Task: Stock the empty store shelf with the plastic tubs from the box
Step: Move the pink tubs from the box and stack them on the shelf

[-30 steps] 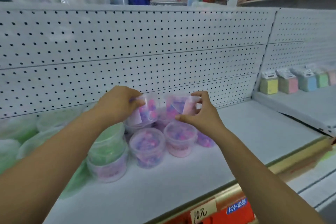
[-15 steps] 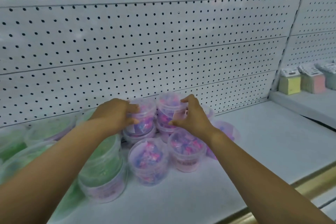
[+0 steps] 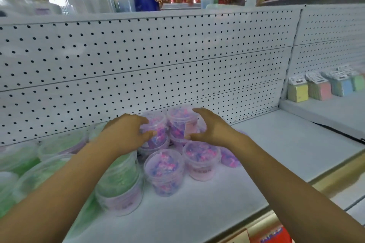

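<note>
A white store shelf (image 3: 266, 156) is seen backed by a white pegboard wall (image 3: 158, 61), with bottles and shiny red and gold packets ranged along the top ledge. On a neighbouring shelf at the far right, pastel blocks (image 3: 320, 89) in yellow, pink, blue and green are lined up.

At the middle of the shelf, against the pegboard, a cluster of clear plastic tubs filled with pink and purple pieces is gathered. Two of them are stacked on lower tubs at the back: the left upper tub (image 3: 158, 126) and the right upper tub (image 3: 182, 122). In front of these, two more pink tubs (image 3: 164, 171) are stood side by side on the shelf surface. To the left, larger green tubs (image 3: 118, 175) are stacked and spread along the shelf, blurred towards the edge.

The left upper tub is gripped by the left hand (image 3: 126, 134), the fingers being curled round its side. The right hand (image 3: 215, 128) is held with its grip spread, fingers and thumb curved beside the right upper tub; whether the tub is touched cannot be told.
</note>
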### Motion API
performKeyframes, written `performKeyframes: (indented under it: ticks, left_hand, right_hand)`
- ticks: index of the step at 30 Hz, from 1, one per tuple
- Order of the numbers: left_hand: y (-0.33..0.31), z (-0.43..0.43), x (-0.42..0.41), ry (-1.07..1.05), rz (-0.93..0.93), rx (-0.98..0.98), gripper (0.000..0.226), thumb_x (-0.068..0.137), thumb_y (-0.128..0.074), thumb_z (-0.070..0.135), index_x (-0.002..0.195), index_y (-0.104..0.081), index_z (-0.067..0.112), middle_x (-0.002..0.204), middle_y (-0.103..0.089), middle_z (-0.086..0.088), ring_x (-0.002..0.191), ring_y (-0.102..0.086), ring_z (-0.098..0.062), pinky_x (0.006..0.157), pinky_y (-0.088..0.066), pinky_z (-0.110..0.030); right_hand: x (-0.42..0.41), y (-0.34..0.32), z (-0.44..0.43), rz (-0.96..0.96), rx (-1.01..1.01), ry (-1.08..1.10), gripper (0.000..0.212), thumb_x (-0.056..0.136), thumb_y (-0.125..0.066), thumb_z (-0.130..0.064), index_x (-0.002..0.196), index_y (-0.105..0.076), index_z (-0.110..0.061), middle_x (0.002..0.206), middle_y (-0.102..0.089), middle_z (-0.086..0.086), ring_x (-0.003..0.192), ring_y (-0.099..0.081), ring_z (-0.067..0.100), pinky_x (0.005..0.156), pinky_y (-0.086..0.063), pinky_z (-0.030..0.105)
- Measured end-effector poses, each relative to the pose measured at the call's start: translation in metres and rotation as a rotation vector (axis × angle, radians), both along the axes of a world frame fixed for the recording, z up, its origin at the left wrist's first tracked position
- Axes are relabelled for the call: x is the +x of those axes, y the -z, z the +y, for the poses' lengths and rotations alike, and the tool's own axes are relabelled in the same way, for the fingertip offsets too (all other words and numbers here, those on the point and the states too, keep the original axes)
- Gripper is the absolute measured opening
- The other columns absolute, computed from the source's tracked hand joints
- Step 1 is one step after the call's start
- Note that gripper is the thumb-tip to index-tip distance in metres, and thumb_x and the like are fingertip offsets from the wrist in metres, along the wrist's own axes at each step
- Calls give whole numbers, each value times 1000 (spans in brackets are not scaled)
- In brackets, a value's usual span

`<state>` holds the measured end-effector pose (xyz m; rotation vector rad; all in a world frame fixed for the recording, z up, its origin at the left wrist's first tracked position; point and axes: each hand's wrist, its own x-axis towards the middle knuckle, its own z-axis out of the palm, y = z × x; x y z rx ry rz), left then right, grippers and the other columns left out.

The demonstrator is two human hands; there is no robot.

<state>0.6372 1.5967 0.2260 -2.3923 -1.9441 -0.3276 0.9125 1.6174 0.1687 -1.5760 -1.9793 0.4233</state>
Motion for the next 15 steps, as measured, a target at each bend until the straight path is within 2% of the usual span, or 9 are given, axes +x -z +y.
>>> performKeyframes:
  ticks: [4, 6, 11, 15]
  left_hand:
    - [-7, -28, -2, 101, -25, 118, 54, 87, -53, 64, 134, -55, 37, 135, -60, 10, 123, -55, -16, 94, -46, -33]
    - [-10, -44, -2, 135, -54, 136, 57, 87, -54, 62, 138, -51, 37, 141, -56, 8, 129, -51, -17, 98, -44, -35]
    - [-4, -99, -2, 285, -304, 146, 66, 88, -64, 51, 146, -46, 24, 141, -57, 4, 125, -56, -20, 103, -38, -30]
    - [16, -147, -13, 362, -298, 127, 72, 81, -63, 58, 143, -49, 25, 142, -55, 1, 130, -50, -20, 103, -35, -28]
  right_hand:
    - [2, -17, -41, -71, 39, 30, 97, 74, -78, -59, 153, -30, -28, 160, -31, -5, 143, -35, 15, 113, -33, 34]
    - [3, -25, -66, -87, 59, 54, 96, 74, -76, -61, 153, -31, -29, 160, -31, -5, 144, -33, 14, 114, -31, 33]
    - [4, -31, -148, -90, 71, 144, 88, 76, -78, -57, 150, -38, -29, 155, -39, -9, 140, -37, 13, 102, -30, 24]
    - [-2, -23, -222, -82, 54, 214, 81, 78, -79, -51, 147, -43, -27, 151, -45, -6, 136, -43, 16, 98, -31, 21]
